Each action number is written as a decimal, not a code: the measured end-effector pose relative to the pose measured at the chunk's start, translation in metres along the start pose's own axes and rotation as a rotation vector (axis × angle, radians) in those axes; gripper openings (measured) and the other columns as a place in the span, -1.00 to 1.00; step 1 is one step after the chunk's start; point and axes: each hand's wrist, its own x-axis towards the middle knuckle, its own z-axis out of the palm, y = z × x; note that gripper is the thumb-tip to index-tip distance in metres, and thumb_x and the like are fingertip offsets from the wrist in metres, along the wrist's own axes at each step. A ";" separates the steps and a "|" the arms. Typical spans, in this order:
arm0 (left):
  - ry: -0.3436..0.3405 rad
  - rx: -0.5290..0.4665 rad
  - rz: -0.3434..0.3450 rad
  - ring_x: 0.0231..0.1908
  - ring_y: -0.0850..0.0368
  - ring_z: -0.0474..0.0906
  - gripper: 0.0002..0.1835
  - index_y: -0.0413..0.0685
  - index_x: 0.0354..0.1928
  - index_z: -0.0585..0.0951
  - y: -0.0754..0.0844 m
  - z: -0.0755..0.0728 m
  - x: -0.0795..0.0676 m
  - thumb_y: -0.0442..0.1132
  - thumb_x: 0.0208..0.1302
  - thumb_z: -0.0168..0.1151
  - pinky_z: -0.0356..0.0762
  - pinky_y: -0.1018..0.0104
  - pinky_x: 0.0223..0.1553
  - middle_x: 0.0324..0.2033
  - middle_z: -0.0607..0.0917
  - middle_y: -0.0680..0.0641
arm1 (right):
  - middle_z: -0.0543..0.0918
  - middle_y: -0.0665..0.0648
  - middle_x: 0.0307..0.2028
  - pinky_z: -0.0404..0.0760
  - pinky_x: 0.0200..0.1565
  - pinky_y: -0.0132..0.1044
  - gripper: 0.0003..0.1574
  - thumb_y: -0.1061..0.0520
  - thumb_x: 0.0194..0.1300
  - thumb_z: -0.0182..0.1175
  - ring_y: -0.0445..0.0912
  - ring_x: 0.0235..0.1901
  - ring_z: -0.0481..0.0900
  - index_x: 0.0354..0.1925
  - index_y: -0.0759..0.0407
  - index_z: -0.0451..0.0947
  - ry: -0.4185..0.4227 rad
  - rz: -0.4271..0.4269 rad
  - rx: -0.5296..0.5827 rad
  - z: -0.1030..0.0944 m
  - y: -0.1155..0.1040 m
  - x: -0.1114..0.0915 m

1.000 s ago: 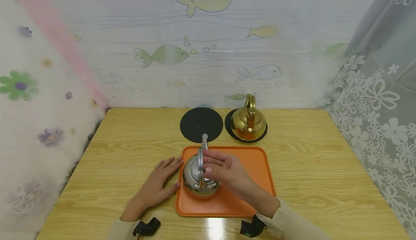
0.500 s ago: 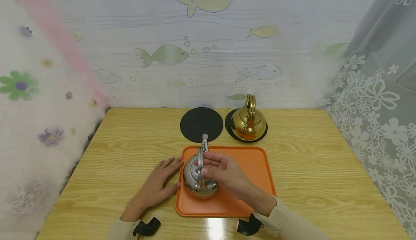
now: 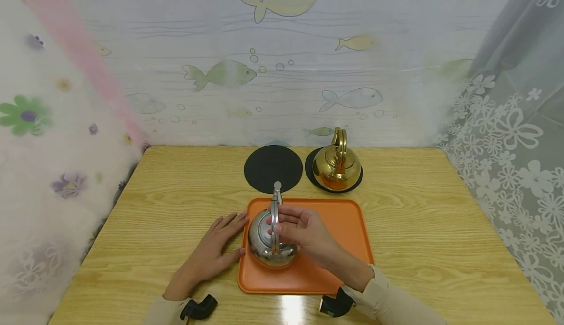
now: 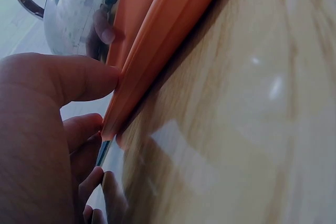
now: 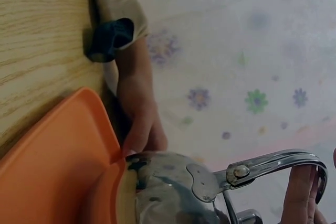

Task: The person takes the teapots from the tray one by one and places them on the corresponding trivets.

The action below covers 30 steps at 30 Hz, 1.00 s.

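The silver kettle [image 3: 260,242] is sitting upright on the left part of the orange tray [image 3: 337,222], its spout [image 3: 277,196] pointing away from the person and reaching over the tray's far rim. The right hand [image 3: 310,237] is grasping the kettle's arched handle [image 5: 262,165]: its fingers [image 5: 297,192] are passing through the loop beneath the handle, while the thumb is lying against the near side. The left hand [image 3: 211,256] is holding nothing; its fingers are extending, spread and relaxed, with the tips touching the tray's left rim, and its thumb [image 4: 86,77] is resting against that same rim. The tray is lying flat on the wooden bench [image 3: 418,217]. Beyond it, two black round mats are lying side by side: the left mat [image 3: 273,168] is showing its bare top, and the right mat [image 3: 309,162] is carrying a gold kettle [image 3: 327,171], which is standing upright with its handle raised. Beige sleeves [image 3: 383,298] are covering both forearms, and a pale fish-print backdrop [image 3: 176,41] is hanging behind the bench.
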 end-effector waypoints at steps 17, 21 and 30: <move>0.012 0.010 0.010 0.51 -0.17 0.19 -0.27 0.11 0.51 0.38 -0.001 0.001 0.000 0.03 0.33 0.29 -0.03 -0.31 0.48 0.50 0.36 0.03 | 0.70 0.11 -0.07 0.77 -0.15 -0.31 -0.26 0.28 0.35 0.31 -0.21 -0.23 0.74 0.33 0.63 0.28 0.071 -0.024 -0.008 0.000 0.007 0.003; 0.011 0.013 0.008 0.51 -0.17 0.19 -0.27 0.10 0.51 0.38 -0.001 0.001 0.000 0.04 0.33 0.29 -0.03 -0.31 0.48 0.50 0.36 0.03 | 0.70 0.09 -0.11 0.76 -0.19 -0.33 -0.29 0.30 0.34 0.31 -0.21 -0.25 0.74 0.31 0.65 0.29 0.082 -0.039 -0.005 0.002 0.007 0.003; 0.016 0.016 0.018 0.50 -0.18 0.20 -0.26 0.08 0.51 0.37 -0.002 0.002 0.001 0.02 0.32 0.30 -0.01 -0.33 0.47 0.49 0.37 0.00 | 0.70 0.09 -0.13 0.76 -0.22 -0.35 -0.33 0.35 0.35 0.27 -0.21 -0.27 0.74 0.29 0.68 0.29 0.111 -0.062 -0.020 0.006 0.006 0.002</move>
